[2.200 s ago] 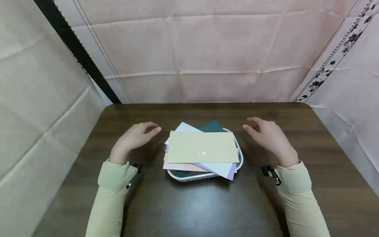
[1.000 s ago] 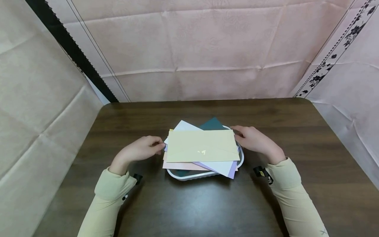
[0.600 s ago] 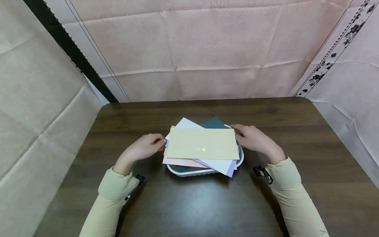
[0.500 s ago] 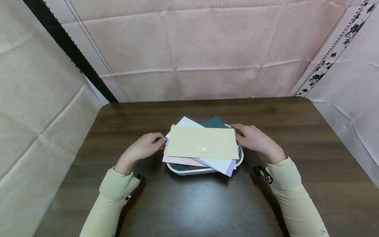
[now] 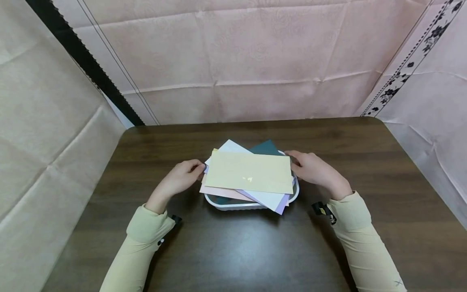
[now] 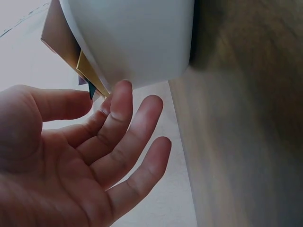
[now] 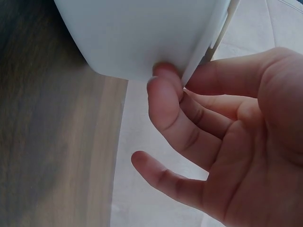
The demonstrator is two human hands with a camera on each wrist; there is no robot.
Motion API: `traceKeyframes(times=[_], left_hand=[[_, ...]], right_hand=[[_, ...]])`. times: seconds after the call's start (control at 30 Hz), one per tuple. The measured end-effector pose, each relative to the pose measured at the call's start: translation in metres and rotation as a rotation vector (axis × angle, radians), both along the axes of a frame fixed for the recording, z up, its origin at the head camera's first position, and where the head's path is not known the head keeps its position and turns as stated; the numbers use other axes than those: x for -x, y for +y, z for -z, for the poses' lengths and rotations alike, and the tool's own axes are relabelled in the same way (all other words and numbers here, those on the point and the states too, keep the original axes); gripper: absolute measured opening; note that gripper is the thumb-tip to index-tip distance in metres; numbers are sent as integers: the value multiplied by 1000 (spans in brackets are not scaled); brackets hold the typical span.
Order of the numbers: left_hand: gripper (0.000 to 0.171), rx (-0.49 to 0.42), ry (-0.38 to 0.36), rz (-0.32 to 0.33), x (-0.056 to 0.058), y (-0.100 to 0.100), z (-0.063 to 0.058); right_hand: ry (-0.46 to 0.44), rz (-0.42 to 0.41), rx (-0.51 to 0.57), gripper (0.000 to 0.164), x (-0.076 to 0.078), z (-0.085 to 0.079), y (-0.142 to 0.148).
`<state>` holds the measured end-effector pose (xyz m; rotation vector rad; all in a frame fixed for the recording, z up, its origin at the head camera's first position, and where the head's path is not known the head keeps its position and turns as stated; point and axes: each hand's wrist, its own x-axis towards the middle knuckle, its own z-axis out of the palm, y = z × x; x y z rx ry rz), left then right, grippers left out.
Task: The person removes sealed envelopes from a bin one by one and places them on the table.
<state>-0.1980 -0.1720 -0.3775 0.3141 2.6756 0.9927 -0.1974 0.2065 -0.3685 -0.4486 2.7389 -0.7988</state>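
Note:
A white plastic basket [image 5: 237, 207] stands mid-table, heaped with flat, envelope-like paper pieces in several colours. On top lies a cream rectangle [image 5: 251, 173] with a small gold mark; below it a pale blue piece [image 5: 232, 147], a dark green one [image 5: 268, 147] and a pink one [image 5: 219, 191] stick out. My left hand [image 5: 184, 175] pinches the basket's left end, its thumb by the paper corners and fingertips under the rim [image 6: 94, 71]. At the opposite end my right hand [image 5: 313, 168] grips the rim, thumb on top and curled fingers against the outer wall [image 7: 128, 38].
The brown wooden table [image 5: 233, 251] has rounded far corners. Pale cloth [image 5: 233, 61] hangs behind it and at both sides, with a black band [image 5: 84, 61] at left and a flowered border at right. Light sleeves cover both forearms.
Both hands have come in to the basket's ends, the right from farther out. Since then the basket's left end has swung away from me with the papers, my left hand moving along with it.

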Motion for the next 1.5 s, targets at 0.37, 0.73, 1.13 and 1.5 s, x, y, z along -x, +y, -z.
traceKeyframes(times=[0.37,0.73,1.13,1.5], left_hand=[[32,37,20,-18,-1,1,-2],[32,91,71,-46,-5,2,-9],[28,114,185,-60,-13,4,-18],[26,99,207,-52,-18,4,-26]], right_hand=[[38,-22,-19,51,2,-1,2],[62,-16,-24,47,3,-1,6],[74,-3,23,40,3,-3,12],[149,31,111,38,2,-8,13]])
